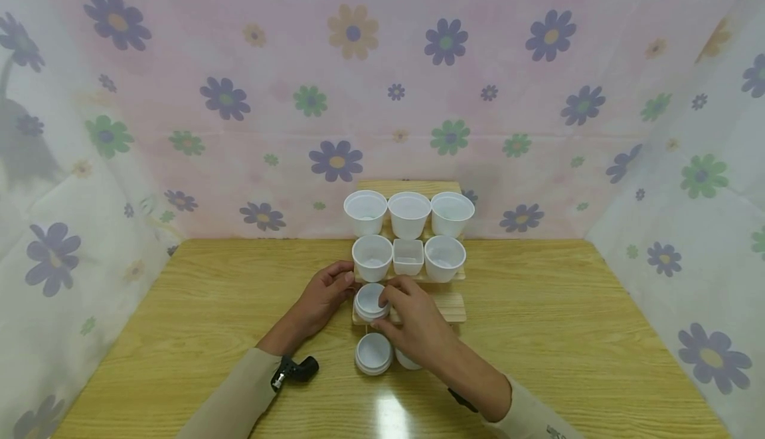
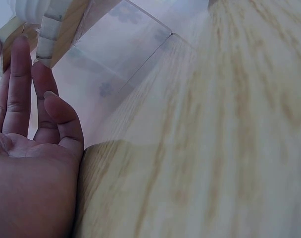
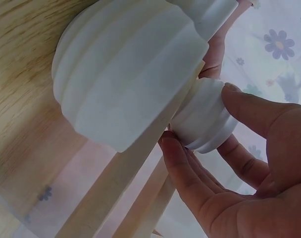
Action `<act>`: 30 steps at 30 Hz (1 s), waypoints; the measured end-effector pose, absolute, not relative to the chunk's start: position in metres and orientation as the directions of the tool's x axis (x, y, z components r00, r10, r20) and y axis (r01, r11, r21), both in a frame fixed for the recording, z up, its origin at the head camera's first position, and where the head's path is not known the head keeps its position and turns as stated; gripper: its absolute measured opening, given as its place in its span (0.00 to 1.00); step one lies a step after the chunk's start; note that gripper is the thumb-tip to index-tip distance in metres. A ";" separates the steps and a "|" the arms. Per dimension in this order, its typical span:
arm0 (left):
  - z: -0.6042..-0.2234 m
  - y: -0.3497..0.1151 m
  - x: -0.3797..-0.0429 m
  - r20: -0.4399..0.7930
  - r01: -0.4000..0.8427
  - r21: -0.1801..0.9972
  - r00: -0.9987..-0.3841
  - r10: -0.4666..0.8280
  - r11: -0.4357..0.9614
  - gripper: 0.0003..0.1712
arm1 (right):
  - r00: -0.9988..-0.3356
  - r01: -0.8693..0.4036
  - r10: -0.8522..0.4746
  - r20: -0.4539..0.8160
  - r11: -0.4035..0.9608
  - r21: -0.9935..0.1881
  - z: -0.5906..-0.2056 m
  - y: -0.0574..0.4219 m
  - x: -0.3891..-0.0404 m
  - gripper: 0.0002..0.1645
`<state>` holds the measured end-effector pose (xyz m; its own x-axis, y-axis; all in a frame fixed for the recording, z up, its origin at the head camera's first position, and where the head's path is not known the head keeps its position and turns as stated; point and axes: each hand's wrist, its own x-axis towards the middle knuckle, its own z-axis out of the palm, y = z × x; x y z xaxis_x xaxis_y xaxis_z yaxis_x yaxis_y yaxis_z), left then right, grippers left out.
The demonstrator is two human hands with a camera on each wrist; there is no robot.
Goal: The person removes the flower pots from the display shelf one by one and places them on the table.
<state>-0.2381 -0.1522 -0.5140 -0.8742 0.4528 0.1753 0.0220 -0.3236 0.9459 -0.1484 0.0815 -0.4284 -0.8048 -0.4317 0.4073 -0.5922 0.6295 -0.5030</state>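
My right hand (image 1: 418, 319) pinches a small white ribbed pot (image 1: 370, 305) between thumb and fingers, at the left end of a low shelf on the stepped wooden rack (image 1: 449, 307). In the right wrist view the held pot (image 3: 207, 116) sits upright along the shelf's edge. At the rack's left side, my left hand (image 1: 325, 296) holds the end of the boards; the left wrist view shows its fingers (image 2: 20, 74) against the wood. Just in front stands another white ribbed pot (image 1: 374, 354), and a further white pot (image 1: 408, 360) is partly hidden under my right hand.
Three white pots (image 1: 409, 215) line the top step. Below them two round white pots (image 1: 445, 258) flank a square translucent cup (image 1: 408, 256). The rack stands on a wood-grain table (image 1: 538, 333), close to a flowered cloth backdrop (image 1: 263, 180).
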 end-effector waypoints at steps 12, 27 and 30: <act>-0.512 -0.153 -0.238 0.145 0.012 0.957 -0.885 0.443 -0.289 0.10 | -0.799 -0.600 -0.443 0.406 0.632 -0.491 -0.427 0.086 -0.144 0.19; -0.512 -0.152 -0.237 0.131 0.004 0.960 -0.892 0.434 -0.281 0.10 | -0.771 -0.636 -0.465 0.435 0.600 -0.486 -0.423 0.091 -0.137 0.20; -0.512 -0.152 -0.237 0.131 0.006 0.960 -0.893 0.431 -0.279 0.10 | -0.769 -0.638 -0.466 0.438 0.596 -0.488 -0.423 0.092 -0.135 0.20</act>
